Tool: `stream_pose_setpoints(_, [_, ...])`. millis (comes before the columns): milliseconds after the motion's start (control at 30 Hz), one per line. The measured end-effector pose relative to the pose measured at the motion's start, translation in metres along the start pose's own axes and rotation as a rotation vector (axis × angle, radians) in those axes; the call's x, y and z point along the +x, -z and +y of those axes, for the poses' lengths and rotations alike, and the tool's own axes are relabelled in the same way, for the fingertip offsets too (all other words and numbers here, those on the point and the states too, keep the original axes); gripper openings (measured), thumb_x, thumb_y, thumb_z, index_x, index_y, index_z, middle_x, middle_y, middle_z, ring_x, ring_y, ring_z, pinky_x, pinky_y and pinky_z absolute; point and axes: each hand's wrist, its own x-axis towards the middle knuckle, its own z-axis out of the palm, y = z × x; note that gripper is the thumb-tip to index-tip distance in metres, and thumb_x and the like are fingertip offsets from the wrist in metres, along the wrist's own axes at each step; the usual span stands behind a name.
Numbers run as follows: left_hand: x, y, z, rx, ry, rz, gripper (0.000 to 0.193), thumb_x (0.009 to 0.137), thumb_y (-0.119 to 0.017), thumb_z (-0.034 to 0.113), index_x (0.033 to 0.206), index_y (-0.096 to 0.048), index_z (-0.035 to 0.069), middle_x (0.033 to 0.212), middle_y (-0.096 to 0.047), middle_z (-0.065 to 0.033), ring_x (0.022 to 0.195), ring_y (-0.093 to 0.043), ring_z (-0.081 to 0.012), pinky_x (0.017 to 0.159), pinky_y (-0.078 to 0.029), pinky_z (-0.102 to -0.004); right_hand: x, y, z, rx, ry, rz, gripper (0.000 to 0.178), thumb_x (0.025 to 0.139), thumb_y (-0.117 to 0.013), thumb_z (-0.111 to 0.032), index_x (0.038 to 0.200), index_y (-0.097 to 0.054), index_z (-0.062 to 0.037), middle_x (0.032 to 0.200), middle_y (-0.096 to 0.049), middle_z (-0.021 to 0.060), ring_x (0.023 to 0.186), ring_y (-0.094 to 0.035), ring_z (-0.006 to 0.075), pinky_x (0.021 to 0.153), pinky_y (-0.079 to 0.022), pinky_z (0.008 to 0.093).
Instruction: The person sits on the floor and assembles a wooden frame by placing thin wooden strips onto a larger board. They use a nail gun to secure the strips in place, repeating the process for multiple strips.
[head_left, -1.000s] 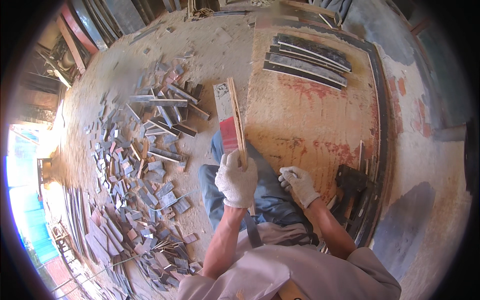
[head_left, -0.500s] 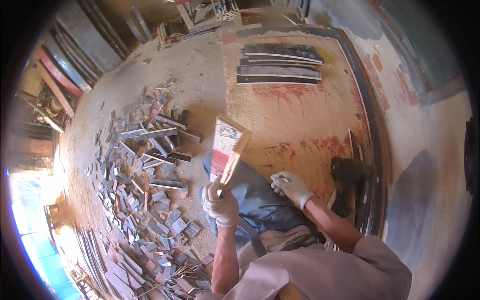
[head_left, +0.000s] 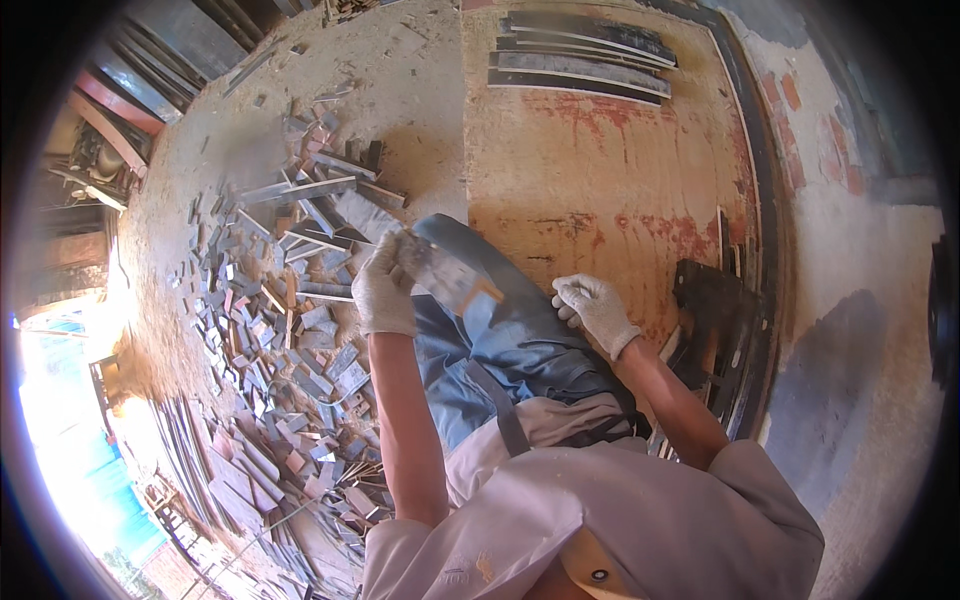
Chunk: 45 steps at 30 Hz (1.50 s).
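Observation:
My gloved left hand (head_left: 385, 290) is closed around a flat strip of wooden board (head_left: 440, 272), blurred by motion. The strip lies slantwise over my left thigh, with a pale worn face and a bare wood edge at its near right end. Its other end reaches out toward the heap of offcuts (head_left: 320, 185) on the floor. My gloved right hand (head_left: 595, 312) hovers above the large wooden panel (head_left: 600, 180), beside my right leg. Its fingers are curled in, and whatever they may hold is hidden.
Several dark-faced strips (head_left: 585, 62) lie side by side at the panel's far end. A bulky black object (head_left: 708, 300) sits right of my right hand, near the panel's dark edge (head_left: 755, 180). Long thin slats (head_left: 185, 465) lie at lower left. A patchy wall (head_left: 850, 330) rises on the right.
My left hand has swung left and away from me, tipping the board strip from upright to slanting across my leg. My right hand stays curled, near the same place. The view has tilted downward.

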Motion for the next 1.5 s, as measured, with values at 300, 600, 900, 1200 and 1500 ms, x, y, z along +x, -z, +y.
stream_pose_setpoints(300, [0.072,0.035,-0.039,0.124,-0.068,-0.131,0.013,0.101,-0.063,0.017,0.098,-0.069,0.006,0.08,-0.061,0.0006,0.071,-0.062,-0.0095,0.06,-0.05,-0.0239,0.0,0.021,0.006,-0.019,-0.016,0.059,0.025,0.102,-0.064,-0.025,0.115,-0.07,-0.0047,0.09,-0.071,0.0031,0.073,-0.064,0.01,0.065,-0.053,0.0259])
stream_pose_setpoints(600, [0.128,0.049,0.048,0.013,-0.476,0.131,0.051,0.103,-0.055,0.02,0.148,-0.043,0.0,0.143,-0.057,-0.0182,0.126,-0.059,-0.0292,0.108,-0.047,-0.0424,0.093,0.098,-0.081,-0.799,0.613,0.458,0.029,0.095,-0.067,-0.025,0.116,-0.069,-0.0059,0.104,-0.075,0.0119,0.094,-0.072,0.0293,0.08,-0.057,0.0396])
stream_pose_setpoints(900, [0.022,0.003,-0.048,0.31,-0.357,0.08,0.052,0.097,-0.068,0.013,0.143,-0.051,-0.004,0.133,-0.059,-0.0141,0.114,-0.061,-0.0225,0.095,-0.054,-0.0357,0.256,0.182,-0.243,-1.631,0.489,0.516,0.088,0.085,-0.072,-0.043,0.159,-0.033,-0.0153,0.166,-0.032,0.0131,0.151,-0.032,0.0359,0.12,-0.029,0.0557])
stream_pose_setpoints(1200, [0.006,-0.019,-0.085,0.436,-0.328,-0.042,0.053,0.097,-0.068,0.01,0.145,-0.049,-0.005,0.13,-0.063,-0.0155,0.112,-0.061,-0.0187,0.095,-0.051,-0.0314,0.251,0.186,-0.214,-1.685,0.611,0.309,0.059,0.079,-0.079,-0.021,0.132,-0.058,-0.0069,0.129,-0.063,0.0166,0.122,-0.057,0.0356,0.105,-0.045,0.0483])
stream_pose_setpoints(1500, [0.013,-0.079,-0.09,0.751,-0.456,-0.2,0.062,0.095,-0.073,0.018,0.146,-0.047,-0.005,0.133,-0.062,-0.0183,0.118,-0.063,-0.0225,0.098,-0.052,-0.0346,0.192,0.172,-0.161,-1.638,0.615,0.287,0.042,0.069,-0.085,-0.019,0.101,-0.064,-0.0043,0.109,-0.064,0.0188,0.099,-0.065,0.0381,0.084,-0.055,0.0491])
